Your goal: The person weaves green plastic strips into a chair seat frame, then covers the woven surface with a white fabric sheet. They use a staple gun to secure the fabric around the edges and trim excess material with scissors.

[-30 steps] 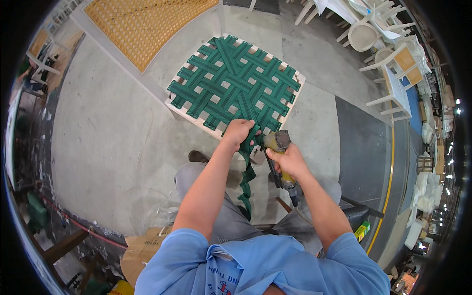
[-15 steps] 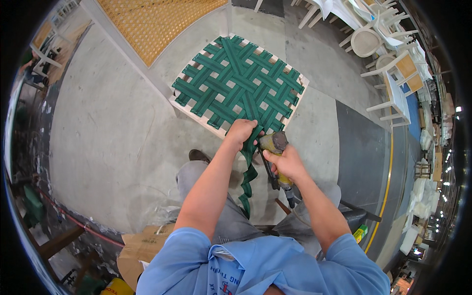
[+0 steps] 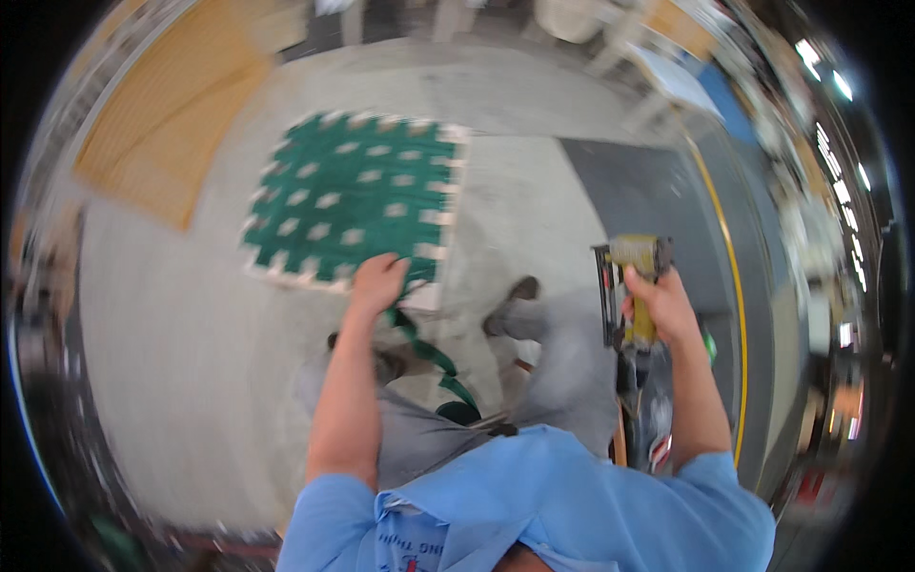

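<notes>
A grey concrete floor (image 3: 172, 362) lies below. The left hand (image 3: 377, 283) pinches a green strap (image 3: 434, 357) at the woven frame's (image 3: 357, 195) near edge. Well to its right, the right hand (image 3: 660, 303) grips a yellow nail gun (image 3: 633, 276).

Left hand (image 3: 378, 283) reaching forward, closed; right hand (image 3: 658, 303) gripping, raised

We see a woven panel (image 3: 357, 195) of dark green straps with pale gaps in a checkered pattern, and a loose green strap (image 3: 431, 357) trailing near it. At right, the nail gun (image 3: 634, 286) is yellow and black. Far left lies a tan woven panel (image 3: 162, 124) on grey floor (image 3: 172, 353).
</notes>
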Demonstrator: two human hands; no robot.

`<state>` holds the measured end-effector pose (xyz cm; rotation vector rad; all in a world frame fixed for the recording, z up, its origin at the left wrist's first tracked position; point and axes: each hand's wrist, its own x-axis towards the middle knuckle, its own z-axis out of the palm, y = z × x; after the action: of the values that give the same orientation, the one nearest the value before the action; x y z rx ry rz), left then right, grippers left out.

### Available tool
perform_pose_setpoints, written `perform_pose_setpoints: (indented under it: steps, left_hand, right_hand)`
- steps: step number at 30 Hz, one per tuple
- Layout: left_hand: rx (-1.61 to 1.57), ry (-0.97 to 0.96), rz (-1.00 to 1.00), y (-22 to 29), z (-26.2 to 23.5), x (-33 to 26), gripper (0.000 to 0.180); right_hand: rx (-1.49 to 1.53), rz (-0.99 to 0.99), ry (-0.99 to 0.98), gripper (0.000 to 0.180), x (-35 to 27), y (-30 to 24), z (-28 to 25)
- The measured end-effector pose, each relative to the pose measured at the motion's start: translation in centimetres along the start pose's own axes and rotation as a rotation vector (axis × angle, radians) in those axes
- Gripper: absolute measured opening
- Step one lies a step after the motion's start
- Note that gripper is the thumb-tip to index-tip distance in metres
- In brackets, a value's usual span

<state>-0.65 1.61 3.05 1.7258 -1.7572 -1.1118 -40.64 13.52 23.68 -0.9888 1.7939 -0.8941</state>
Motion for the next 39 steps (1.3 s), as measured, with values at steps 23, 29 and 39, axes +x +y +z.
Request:
perform_pose_setpoints:
  steps: [23, 29, 39]
  left_hand:
    - [-1.182, -0.013, -0.29, 2.3, 5.7, -3.7, 0.032]
    - [-1.153, 0.018, -0.389, 3.7, 0.6, -4.8, 0.019]
    - [-0.992, 0.058, -0.34, 5.4, -0.8, -6.4, 0.021]
  right_hand:
    - [0.18, 0.396, 0.486, 0.06, -13.0, 34.0, -26.6]
    - [-0.768, 0.683, 0.448, 0.049, -19.7, 38.0, -26.8]
    - [-0.321, 0.786, 0.619, 0.038, -24.2, 40.7, -21.8]
